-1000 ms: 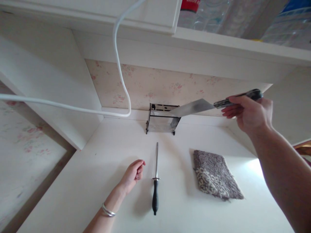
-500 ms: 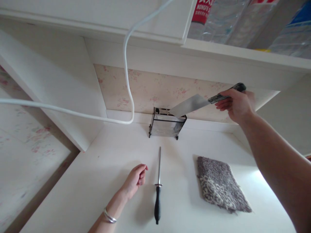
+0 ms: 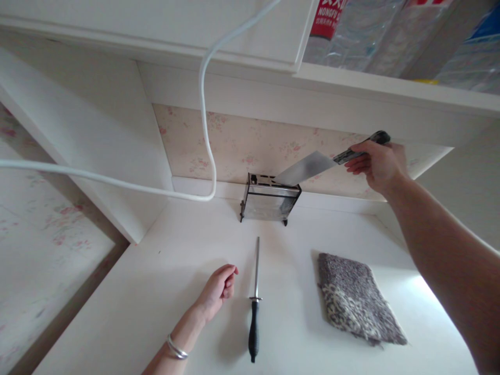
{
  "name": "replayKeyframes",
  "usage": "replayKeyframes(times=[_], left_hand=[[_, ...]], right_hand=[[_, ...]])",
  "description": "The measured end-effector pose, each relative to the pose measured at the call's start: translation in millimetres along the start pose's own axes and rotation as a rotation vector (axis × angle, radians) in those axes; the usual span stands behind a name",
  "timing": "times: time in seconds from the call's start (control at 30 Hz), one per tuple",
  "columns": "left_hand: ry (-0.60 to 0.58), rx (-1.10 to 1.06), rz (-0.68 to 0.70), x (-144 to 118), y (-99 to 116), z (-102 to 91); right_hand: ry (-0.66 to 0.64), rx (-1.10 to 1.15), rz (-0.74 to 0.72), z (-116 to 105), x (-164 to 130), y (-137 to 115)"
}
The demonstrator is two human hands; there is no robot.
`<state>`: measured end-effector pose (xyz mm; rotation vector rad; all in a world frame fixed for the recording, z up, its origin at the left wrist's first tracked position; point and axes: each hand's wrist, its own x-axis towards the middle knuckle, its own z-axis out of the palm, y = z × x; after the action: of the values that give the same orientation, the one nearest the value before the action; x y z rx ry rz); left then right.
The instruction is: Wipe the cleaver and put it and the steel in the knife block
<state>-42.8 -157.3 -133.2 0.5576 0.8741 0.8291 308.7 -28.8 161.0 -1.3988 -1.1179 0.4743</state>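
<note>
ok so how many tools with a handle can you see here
2. A cleaver held in the right hand, its blade tip at the knife block; a honing steel flat on the counter beside the left hand. The knife block may hide others.

Steel cleaver (image 3: 307, 167), blk handle, tilted, tip over knife rack (image 3: 270, 198)
</note>
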Motion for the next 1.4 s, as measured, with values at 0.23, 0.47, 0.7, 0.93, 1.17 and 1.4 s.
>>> replayKeyframes(times=[0.23,0.47,0.7,0.93,1.17,1.4], left_hand=[[-0.005,-0.001,0.006,1.9,-3.1,-1.3],[0.01,0.0,0.003,0.8,-2.4,0.3],[-0.009,0.022,0.021,2.0,-3.7,-2.2],[0.001,0.163,0.018,3.4,-3.5,1.8],[0.012,0.581,0.226,-1.2,-11.2,6.3],[-0.433,1.499,0.793,-27.6,-18.4,22.1]], right_hand=[[-0.009,-0.068,0.036,1.8,11.8,2.9],[-0.082,-0.176,0.064,35.3,18.3,18.3],[-0.215,-0.319,0.151,76.7,-0.9,59.8],[-0.262,-0.293,0.179,88.5,-10.6,80.1],[-0.278,-0.201,0.178,68.0,-45.3,89.5],[-0.48,0.141,0.447,34.7,-161.5,155.4]])
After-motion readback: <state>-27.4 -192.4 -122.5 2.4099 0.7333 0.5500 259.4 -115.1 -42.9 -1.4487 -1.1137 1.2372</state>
